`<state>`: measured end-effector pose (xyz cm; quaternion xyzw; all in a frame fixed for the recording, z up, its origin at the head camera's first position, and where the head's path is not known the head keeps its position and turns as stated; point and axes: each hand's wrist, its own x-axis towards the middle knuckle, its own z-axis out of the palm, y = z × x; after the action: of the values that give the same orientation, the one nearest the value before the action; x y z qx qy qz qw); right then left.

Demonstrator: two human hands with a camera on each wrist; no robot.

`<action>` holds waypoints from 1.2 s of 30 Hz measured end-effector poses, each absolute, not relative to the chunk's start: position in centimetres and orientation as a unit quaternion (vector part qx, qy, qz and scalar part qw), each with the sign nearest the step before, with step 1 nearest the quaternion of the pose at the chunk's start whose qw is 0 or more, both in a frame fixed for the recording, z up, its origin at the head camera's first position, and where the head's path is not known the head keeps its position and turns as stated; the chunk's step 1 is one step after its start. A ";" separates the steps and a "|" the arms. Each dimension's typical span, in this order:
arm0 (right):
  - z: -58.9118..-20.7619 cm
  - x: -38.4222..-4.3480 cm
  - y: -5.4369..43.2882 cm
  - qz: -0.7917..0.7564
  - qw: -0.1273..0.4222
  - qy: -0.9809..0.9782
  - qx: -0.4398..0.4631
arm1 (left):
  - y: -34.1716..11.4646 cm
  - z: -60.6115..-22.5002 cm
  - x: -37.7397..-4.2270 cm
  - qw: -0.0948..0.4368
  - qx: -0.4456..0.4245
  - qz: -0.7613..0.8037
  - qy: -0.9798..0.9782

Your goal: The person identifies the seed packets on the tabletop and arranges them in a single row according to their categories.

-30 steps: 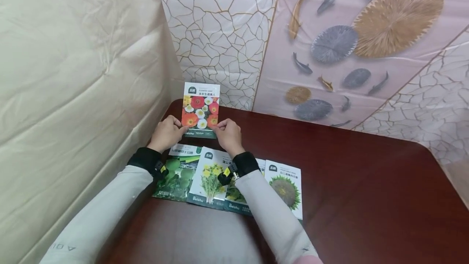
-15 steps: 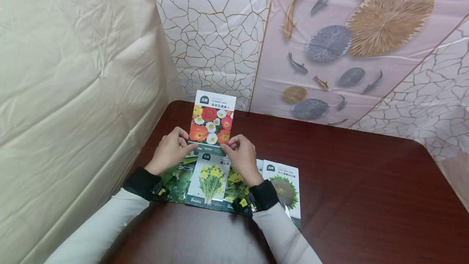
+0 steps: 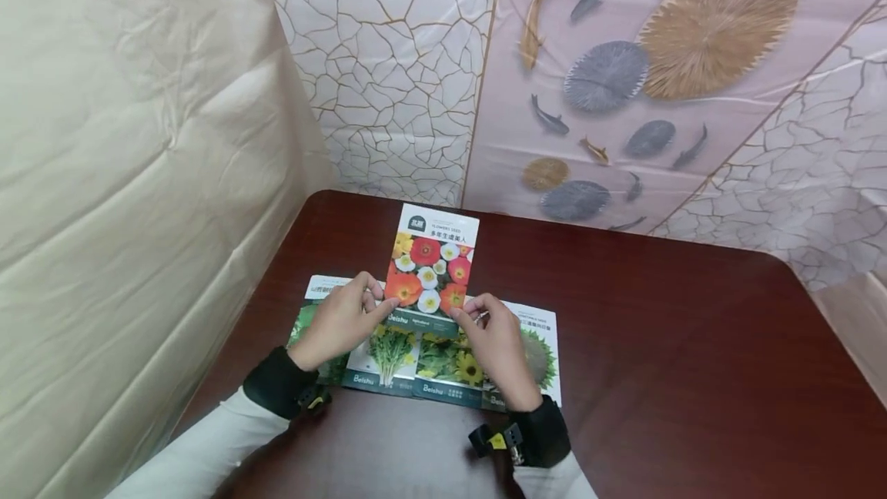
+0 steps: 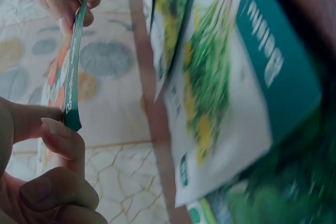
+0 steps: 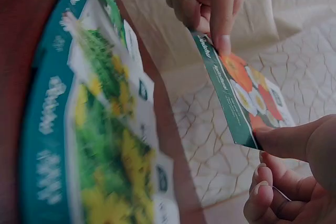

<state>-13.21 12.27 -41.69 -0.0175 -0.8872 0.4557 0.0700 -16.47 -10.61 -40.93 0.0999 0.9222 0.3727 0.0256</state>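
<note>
A flower seed packet [image 3: 430, 264] printed with red, orange and white blooms stands tilted up over a row of other packets. Its lower left corner is pinched by my left hand [image 3: 346, 322], thumb in front. My right hand [image 3: 497, 343] pinches the lower right corner the same way. Both wrist views show the packet [image 5: 247, 93] raised above the row. In the row, overlapping side by side, lie a green-leaf packet [image 3: 302, 319], a packet with a yellow-flowered plant [image 3: 384, 364], one with yellow blooms [image 3: 450, 376] and a sunflower packet [image 3: 543, 360]. My hands partly hide the row.
The dark reddish-brown table [image 3: 658, 345] stretches off to the right. A cream cloth [image 3: 152, 175] hangs close along the left side. Behind the table hangs a crack-patterned cloth [image 3: 388, 98] with a pink panel of fish and lily pads [image 3: 610, 75].
Both hands have carried the flower seed packet from behind the row, toward me and rightward, until its lower edge overlaps the row. The head view has shifted slightly.
</note>
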 end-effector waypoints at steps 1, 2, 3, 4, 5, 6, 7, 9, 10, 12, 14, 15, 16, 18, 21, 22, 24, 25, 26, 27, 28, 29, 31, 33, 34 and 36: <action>-41.7 -12.9 12.6 0.452 0.068 -0.889 -0.028 | -10.2 -41.1 -16.3 0.025 0.102 0.370 0.923; -41.8 -12.5 12.9 0.440 0.065 -0.895 -0.037 | -9.9 -41.2 -16.1 0.025 0.105 0.366 0.925; -41.9 -12.2 13.3 0.432 0.063 -0.898 -0.048 | -9.5 -41.4 -16.0 0.024 0.110 0.361 0.926; -41.9 -11.8 13.6 0.426 0.064 -0.901 -0.057 | -9.1 -41.5 -15.9 0.023 0.115 0.356 0.927; -42.0 -11.5 14.0 0.422 0.064 -0.902 -0.063 | -8.7 -41.6 -15.7 0.022 0.123 0.351 0.928; -42.0 -11.1 14.4 0.420 0.063 -0.903 -0.070 | -8.2 -41.6 -15.6 0.022 0.131 0.347 0.929; -42.1 -10.8 14.8 0.416 0.063 -0.904 -0.076 | -7.9 -41.7 -15.4 0.023 0.137 0.342 0.929; -42.1 -10.1 15.5 0.419 0.058 -0.902 -0.084 | -7.2 -41.7 -15.1 0.029 0.154 0.340 0.927; -42.1 -9.7 16.0 0.420 0.056 -0.901 -0.089 | -6.8 -41.6 -14.9 0.032 0.164 0.338 0.926; -42.0 -8.9 17.0 0.414 0.061 -0.903 -0.099 | -5.9 -41.5 -14.5 0.042 0.186 0.335 0.923; -41.9 -7.9 18.2 0.403 0.070 -0.906 -0.111 | -4.8 -41.5 -14.0 0.050 0.215 0.328 0.919; -41.9 -7.4 18.9 0.395 0.080 -0.908 -0.116 | -4.2 -41.5 -13.8 0.053 0.230 0.322 0.917; -42.0 -6.9 19.5 0.387 0.090 -0.910 -0.120 | -3.6 -41.4 -13.6 0.058 0.244 0.318 0.914; -42.1 -5.9 20.8 0.369 0.104 -0.914 -0.133 | -2.4 -41.3 -13.2 0.076 0.270 0.313 0.907; -42.2 -4.5 22.5 0.350 0.105 -0.916 -0.166 | -0.4 -41.4 -12.7 0.103 0.302 0.308 0.897; -42.2 -4.1 23.1 0.348 0.098 -0.915 -0.180 | 0.2 -41.5 -12.5 0.109 0.311 0.302 0.895; -42.4 -3.3 24.1 0.342 0.083 -0.912 -0.209 | 1.5 -41.6 -12.1 0.112 0.331 0.290 0.891; -42.5 -3.0 24.7 0.339 0.078 -0.912 -0.219 | 2.2 -41.7 -11.9 0.108 0.341 0.282 0.890; -42.6 -2.7 25.3 0.335 0.074 -0.911 -0.227 | 2.8 -41.8 -11.8 0.104 0.350 0.275 0.889; -42.8 -2.5 25.8 0.329 0.074 -0.912 -0.235 | 3.4 -41.8 -11.7 0.103 0.356 0.269 0.889; -42.9 -2.3 26.2 0.327 0.074 -0.910 -0.243 | 3.9 -41.9 -11.6 0.102 0.361 0.261 0.889; -43.0 -2.1 26.6 0.323 0.077 -0.910 -0.249 | 4.5 -42.0 -11.5 0.100 0.366 0.254 0.890; -43.3 -1.8 27.2 0.313 0.086 -0.910 -0.258 | 5.5 -42.1 -11.5 0.097 0.371 0.240 0.892; -43.4 -1.6 27.8 0.307 0.097 -0.908 -0.269 | 6.4 -42.2 -11.6 0.102 0.373 0.230 0.893; -43.5 -1.6 28.0 0.304 0.104 -0.907 -0.272 | 6.9 -42.2 -11.6 0.100 0.374 0.220 0.895; -43.7 -1.5 28.5 0.294 0.117 -0.909 -0.273 | 7.7 -42.2 -11.7 0.098 0.378 0.211 0.896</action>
<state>-1.48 28.54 -43.65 -0.2728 -0.9085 0.2942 0.1166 -11.69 7.69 -42.17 0.3783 0.8960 0.2107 0.0982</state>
